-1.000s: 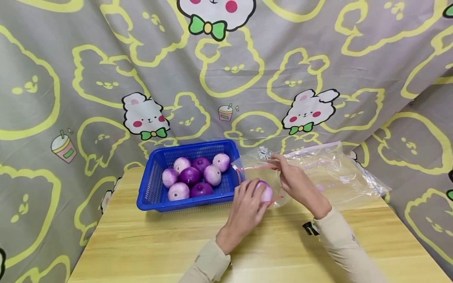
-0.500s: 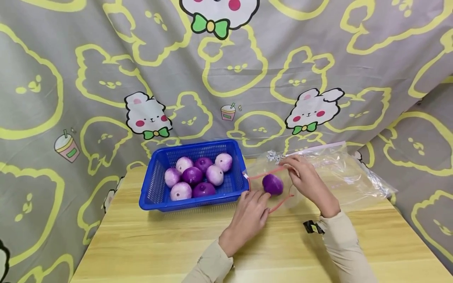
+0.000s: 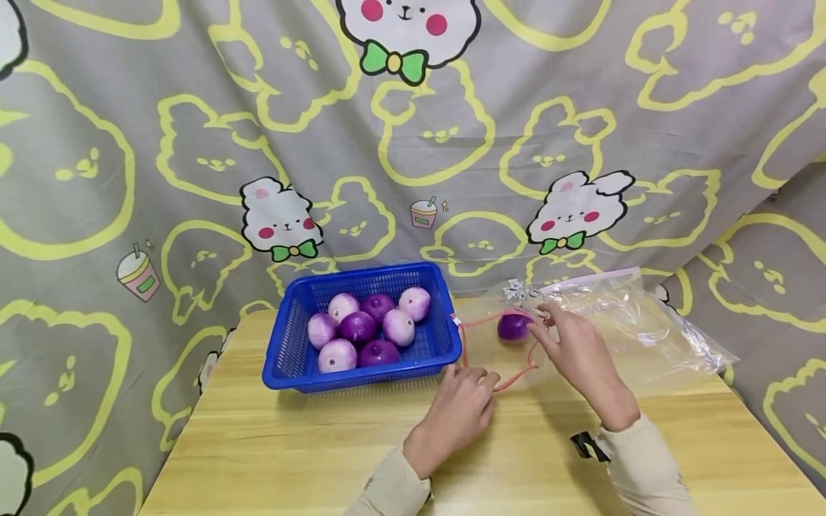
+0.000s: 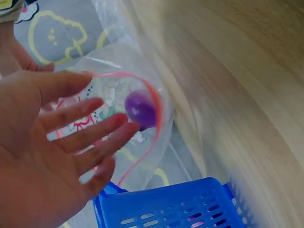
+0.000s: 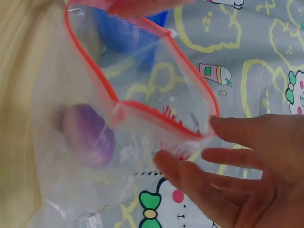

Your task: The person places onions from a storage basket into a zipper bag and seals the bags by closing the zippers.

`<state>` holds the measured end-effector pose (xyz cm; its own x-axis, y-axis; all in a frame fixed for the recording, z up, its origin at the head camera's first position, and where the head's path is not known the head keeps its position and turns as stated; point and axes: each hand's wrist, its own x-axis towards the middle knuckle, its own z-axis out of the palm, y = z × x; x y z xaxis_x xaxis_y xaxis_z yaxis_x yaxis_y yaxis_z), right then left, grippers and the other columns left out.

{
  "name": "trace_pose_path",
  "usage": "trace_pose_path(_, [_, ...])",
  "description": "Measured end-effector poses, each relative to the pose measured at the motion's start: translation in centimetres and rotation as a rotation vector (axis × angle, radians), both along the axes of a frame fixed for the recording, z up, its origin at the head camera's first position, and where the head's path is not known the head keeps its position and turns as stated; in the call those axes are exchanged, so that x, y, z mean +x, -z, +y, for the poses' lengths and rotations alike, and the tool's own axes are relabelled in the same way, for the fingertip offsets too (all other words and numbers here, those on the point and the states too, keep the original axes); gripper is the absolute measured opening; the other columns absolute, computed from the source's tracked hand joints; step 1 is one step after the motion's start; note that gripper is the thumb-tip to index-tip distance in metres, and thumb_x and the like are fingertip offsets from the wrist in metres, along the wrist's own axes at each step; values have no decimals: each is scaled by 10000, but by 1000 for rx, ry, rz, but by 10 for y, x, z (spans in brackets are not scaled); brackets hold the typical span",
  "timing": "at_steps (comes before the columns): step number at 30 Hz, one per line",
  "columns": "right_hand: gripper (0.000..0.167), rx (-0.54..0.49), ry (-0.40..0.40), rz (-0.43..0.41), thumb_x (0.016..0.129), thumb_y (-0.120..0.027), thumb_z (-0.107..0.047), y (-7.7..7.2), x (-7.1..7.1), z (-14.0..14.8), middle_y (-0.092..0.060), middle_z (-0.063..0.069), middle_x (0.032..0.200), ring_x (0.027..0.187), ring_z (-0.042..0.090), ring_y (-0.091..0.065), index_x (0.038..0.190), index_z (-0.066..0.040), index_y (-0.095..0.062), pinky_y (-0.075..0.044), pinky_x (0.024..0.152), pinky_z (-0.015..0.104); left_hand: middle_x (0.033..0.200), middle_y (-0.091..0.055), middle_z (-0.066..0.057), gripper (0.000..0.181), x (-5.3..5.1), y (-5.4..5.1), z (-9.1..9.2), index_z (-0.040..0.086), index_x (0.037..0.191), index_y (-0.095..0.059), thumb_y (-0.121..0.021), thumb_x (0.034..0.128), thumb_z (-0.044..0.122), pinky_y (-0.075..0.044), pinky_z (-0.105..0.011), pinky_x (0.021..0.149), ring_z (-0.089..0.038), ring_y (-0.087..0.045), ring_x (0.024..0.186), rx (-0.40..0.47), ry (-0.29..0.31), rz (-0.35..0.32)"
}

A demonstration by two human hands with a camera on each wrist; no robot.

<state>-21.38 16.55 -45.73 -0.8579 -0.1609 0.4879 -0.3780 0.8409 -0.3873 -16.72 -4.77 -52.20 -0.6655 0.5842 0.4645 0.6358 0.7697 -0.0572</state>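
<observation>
A clear bag with a red-edged mouth [image 3: 515, 380] lies just right of the blue basket, its mouth spread apart. One purple onion [image 3: 513, 327] is inside it, also visible in the right wrist view [image 5: 89, 135]. My left hand [image 3: 454, 412] is at the near side of the bag's mouth; in the left wrist view its fingers [image 4: 85, 137] are spread and hold nothing. My right hand [image 3: 581, 358] is at the far right edge of the mouth, and in the right wrist view its thumb touches the red edge while the fingers lie loosely extended [image 5: 190, 180].
The blue basket [image 3: 361, 376] holds several purple and whitish onions [image 3: 358, 327]. A clear plastic sheet or bag [image 3: 645, 330] lies at the right. A small black object [image 3: 589, 446] is beside the right sleeve. A patterned curtain [image 3: 361, 158] hangs behind the wooden table [image 3: 290, 444].
The onion has left my left hand and lies deeper in the bag. My left hand has drawn back to the mouth's near edge; my right hand has shifted slightly right.
</observation>
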Motion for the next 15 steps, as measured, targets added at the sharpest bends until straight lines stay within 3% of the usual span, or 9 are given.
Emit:
trace_pose_path(4, [275, 38, -33, 30, 929, -692, -147, 11, -4, 5, -714, 209, 989, 818, 380, -678, 1155, 6, -656, -528, 655, 537, 950, -682, 31, 259, 3, 2, 0, 156, 1100, -669, -744, 870, 246, -382, -279, 696, -116, -657, 850, -27, 41, -146])
trace_pose_path(7, [209, 40, -23, 79, 899, -678, -66, 17, -6, 6, -719, 190, 955, 707, 317, -659, 1098, -1, -680, -510, 565, 493, 969, -698, 47, 285, 5, 4, 0, 149, 1139, -665, -733, 881, 251, -416, -272, 694, -88, -662, 856, -62, 92, -226])
trace_pose_path(12, [223, 22, -14, 131, 864, -651, 2, 17, -4, 7, -720, 178, 905, 596, 230, -577, 1083, -9, -694, -456, 501, 442, 1040, -709, 77, 321, 7, -1, 2, 176, 1193, -652, -726, 899, 281, -478, -274, 725, -33, -658, 906, -102, 150, -269])
trace_pose_path(15, [226, 22, -17, 145, 867, -648, 1, 12, -2, 7, -721, 173, 880, 619, 257, -600, 1086, -13, -703, -467, 521, 470, 1052, -703, 73, 329, 9, -10, 0, 172, 1226, -646, -708, 921, 279, -494, -251, 754, -17, -649, 915, -65, 172, -283])
